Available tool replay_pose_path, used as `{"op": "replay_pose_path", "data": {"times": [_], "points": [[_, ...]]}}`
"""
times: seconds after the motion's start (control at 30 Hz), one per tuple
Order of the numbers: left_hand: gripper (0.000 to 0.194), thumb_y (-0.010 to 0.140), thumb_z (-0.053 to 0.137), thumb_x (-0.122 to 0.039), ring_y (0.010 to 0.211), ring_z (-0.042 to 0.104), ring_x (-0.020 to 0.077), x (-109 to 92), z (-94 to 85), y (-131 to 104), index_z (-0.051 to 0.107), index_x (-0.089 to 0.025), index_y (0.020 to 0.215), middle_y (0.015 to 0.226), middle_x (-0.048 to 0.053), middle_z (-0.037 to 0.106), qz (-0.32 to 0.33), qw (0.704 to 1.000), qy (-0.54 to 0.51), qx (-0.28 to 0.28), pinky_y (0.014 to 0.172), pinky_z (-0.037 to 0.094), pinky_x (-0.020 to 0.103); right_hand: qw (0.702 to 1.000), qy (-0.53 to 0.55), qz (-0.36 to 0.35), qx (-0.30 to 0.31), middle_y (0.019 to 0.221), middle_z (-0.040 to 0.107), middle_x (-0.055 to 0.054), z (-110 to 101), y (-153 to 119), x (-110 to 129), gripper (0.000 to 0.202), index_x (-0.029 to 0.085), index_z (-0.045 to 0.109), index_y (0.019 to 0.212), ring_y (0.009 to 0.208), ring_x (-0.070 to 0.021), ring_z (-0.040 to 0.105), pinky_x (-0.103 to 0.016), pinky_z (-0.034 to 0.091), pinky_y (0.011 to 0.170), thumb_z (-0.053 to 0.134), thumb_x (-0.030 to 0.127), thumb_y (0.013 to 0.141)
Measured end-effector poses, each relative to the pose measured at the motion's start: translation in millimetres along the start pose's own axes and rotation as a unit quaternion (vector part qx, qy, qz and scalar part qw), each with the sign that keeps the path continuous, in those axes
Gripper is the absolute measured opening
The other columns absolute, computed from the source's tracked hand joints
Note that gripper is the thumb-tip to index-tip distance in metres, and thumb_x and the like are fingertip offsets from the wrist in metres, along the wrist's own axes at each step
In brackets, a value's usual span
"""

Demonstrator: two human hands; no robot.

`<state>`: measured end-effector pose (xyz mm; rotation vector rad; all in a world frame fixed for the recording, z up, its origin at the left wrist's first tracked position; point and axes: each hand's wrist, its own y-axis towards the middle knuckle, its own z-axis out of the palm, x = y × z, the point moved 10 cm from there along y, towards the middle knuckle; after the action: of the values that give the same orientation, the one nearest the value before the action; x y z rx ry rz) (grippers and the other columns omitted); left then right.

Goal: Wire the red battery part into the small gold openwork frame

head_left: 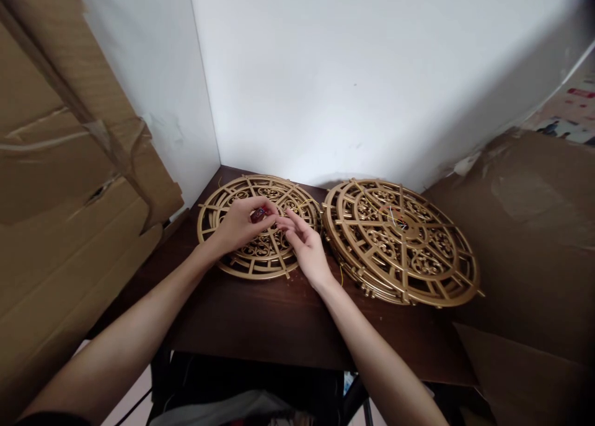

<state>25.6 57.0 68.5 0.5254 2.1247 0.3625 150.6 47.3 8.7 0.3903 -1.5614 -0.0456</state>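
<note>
My left hand [244, 222] is over the middle of a gold openwork disc [253, 270] that lies flat on the dark table. Its thumb and forefinger are closed in a pinch, and a small dark red object [258, 214] shows within the curl of the fingers. From the right, my right hand [305, 247] meets it, with bent fingertips drawn together at the left hand's tips. Whatever lies between the fingertips is too small to make out. A thin yellow wire [304, 201] runs over the disc's right side.
A stack of similar gold discs [402, 258] stands on the right, with white and dark wires [397, 220] at its top centre. Cardboard [69, 165] rises at the left, more cardboard [520, 240] at the right. Behind the dark wooden table [260, 320] is a white wall [325, 91].
</note>
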Motion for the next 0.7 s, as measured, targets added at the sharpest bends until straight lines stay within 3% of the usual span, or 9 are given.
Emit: {"op": "replay_pose_path", "data": {"times": [0.23, 0.4, 0.53, 0.7], "points": [[0.014, 0.085, 0.062, -0.029, 0.072, 0.062, 0.0116, -8.6, 11.4, -3.3, 0.069, -0.018, 0.084, 0.084, 0.002, 0.072, 0.032, 0.997, -0.046, 0.055, 0.062, 0.046, 0.022, 1.000, -0.003, 0.005, 0.014, 0.121, 0.068, -0.010, 6.6, -0.7, 3.8, 0.043, 0.016, 0.059, 0.127, 0.108, -0.0184, 0.066, -0.037, 0.049, 0.100, 0.057, 0.025, 0.085], [0.012, 0.084, 0.063, -0.028, 0.074, 0.064, 0.0123, -7.7, 9.0, -3.3, 0.069, -0.017, 0.084, 0.082, 0.002, 0.072, 0.029, 0.995, -0.077, 0.052, 0.067, 0.048, 0.024, 0.999, -0.027, -0.003, 0.046, 0.098, 0.074, -0.006, 11.0, 0.1, 8.0, 0.030, 0.016, 0.067, 0.110, 0.089, -0.0180, 0.069, -0.034, 0.054, 0.086, 0.060, 0.031, 0.085], [0.014, 0.084, 0.062, -0.029, 0.075, 0.064, 0.0128, -6.2, 11.1, -3.4, 0.069, -0.017, 0.084, 0.081, 0.002, 0.072, 0.024, 0.993, -0.094, 0.062, 0.066, 0.048, 0.024, 0.999, -0.034, 0.016, 0.005, 0.080, 0.074, -0.004, 0.8, 2.0, 1.4, 0.024, 0.015, 0.071, 0.092, 0.071, -0.0163, 0.067, -0.030, 0.054, 0.073, 0.064, 0.036, 0.082], [0.015, 0.081, 0.065, -0.030, 0.064, 0.058, 0.0103, 2.1, 7.8, -1.1, 0.067, -0.015, 0.083, 0.076, 0.003, 0.069, -0.022, 0.991, -0.127, 0.034, 0.056, 0.043, 0.021, 0.998, 0.027, 0.047, -0.040, 0.075, 0.073, -0.003, -5.5, 3.1, -8.8, 0.023, 0.016, 0.072, 0.084, 0.071, -0.0172, 0.068, -0.030, 0.054, 0.073, 0.071, 0.038, 0.076]]}}
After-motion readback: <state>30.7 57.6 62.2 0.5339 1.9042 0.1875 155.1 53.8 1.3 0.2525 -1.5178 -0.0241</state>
